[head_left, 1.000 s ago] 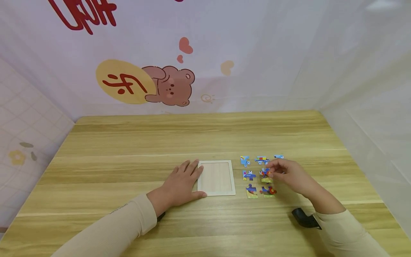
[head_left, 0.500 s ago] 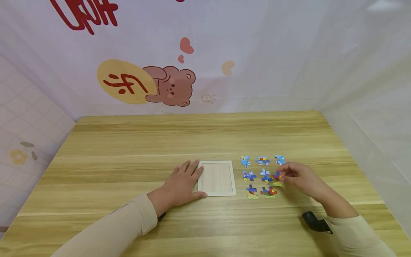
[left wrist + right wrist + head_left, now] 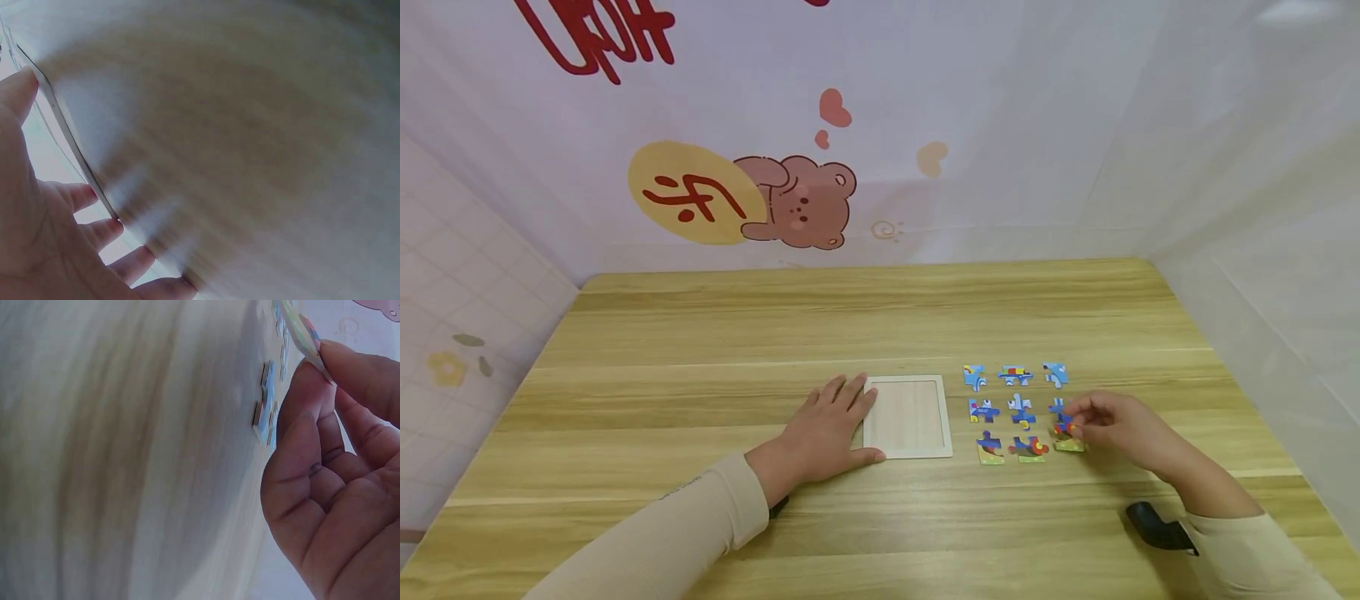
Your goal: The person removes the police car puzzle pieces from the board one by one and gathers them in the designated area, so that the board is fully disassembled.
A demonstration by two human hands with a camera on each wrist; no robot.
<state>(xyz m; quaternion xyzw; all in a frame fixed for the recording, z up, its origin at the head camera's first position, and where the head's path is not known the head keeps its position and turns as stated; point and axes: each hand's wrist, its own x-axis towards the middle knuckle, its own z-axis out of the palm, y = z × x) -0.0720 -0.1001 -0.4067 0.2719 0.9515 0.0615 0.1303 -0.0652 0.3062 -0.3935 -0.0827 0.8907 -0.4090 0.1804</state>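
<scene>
My left hand [image 3: 823,433] lies spread on the table, its thumb and fingertips touching the left edge of a square, pale wooden puzzle tray [image 3: 944,417]. In the left wrist view, that tray edge [image 3: 69,134] meets the thumb and some fingertips. My right hand [image 3: 1131,429] pinches a jigsaw piece [image 3: 1067,445] with red, blue and green print between thumb and fingers. In the right wrist view the held piece [image 3: 304,339] is tilted, seen nearly edge-on. It is above the table, beside the lower right of the laid-out pieces. My right fingers partly cover a blue piece [image 3: 1057,407].
Several jigsaw pieces lie apart in rows right of the tray, among them a blue corner piece [image 3: 974,377] and a red-and-green piece [image 3: 1028,450]. A black strap part [image 3: 1157,527] hangs at my right wrist. A printed curtain [image 3: 1015,192] stands behind the table [image 3: 700,333].
My right hand has moved right and toward me with the pinched piece, from over the middle pieces to the lower right. The pieces beneath came into view. The left hand stays put.
</scene>
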